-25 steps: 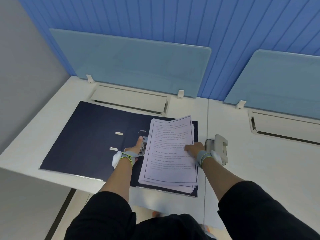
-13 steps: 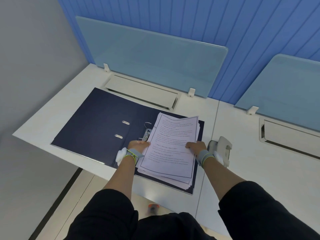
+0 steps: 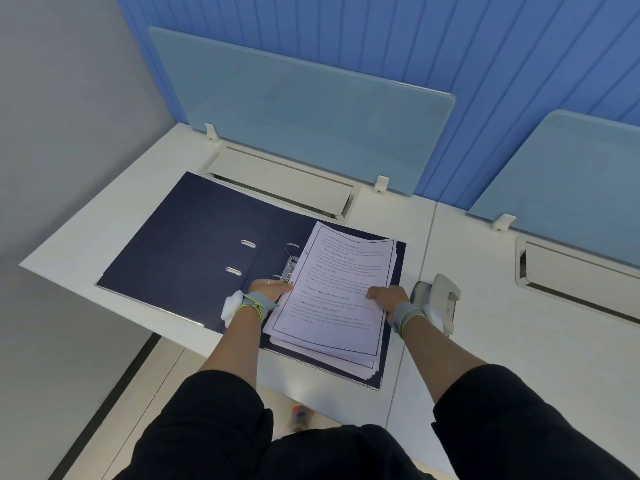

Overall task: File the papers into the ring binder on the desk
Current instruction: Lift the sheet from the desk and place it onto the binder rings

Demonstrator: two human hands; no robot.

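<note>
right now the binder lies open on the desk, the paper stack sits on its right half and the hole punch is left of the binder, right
Not quite. The head view shows the hole punch to the right of the binder, by the right hand. The rest holds: the binder lies open on the desk, with the paper stack on its right half.

The white desk (image 3: pixel 485 358) has lots of bare room at 3 o'clock of the ring binder (image 3: pixel 187 258), and a thinner bare strip at 9 o'clock. The binder's open left cover lies flat, so a hand can slide over it. The metal rings (image 3: pixel 290 259) stick up in the middle, at 9 o'clock of the papers (image 3: pixel 332 299). A hole punch (image 3: pixel 440 299) sits just at 3 o'clock of the stack (close to the right hand (image 3: pixel 388 297)). At 12 o'clock a blue screen (image 3: pixel 301 109) stands like a wall, with a cable flap (image 3: pixel 280 181) in front.
</note>
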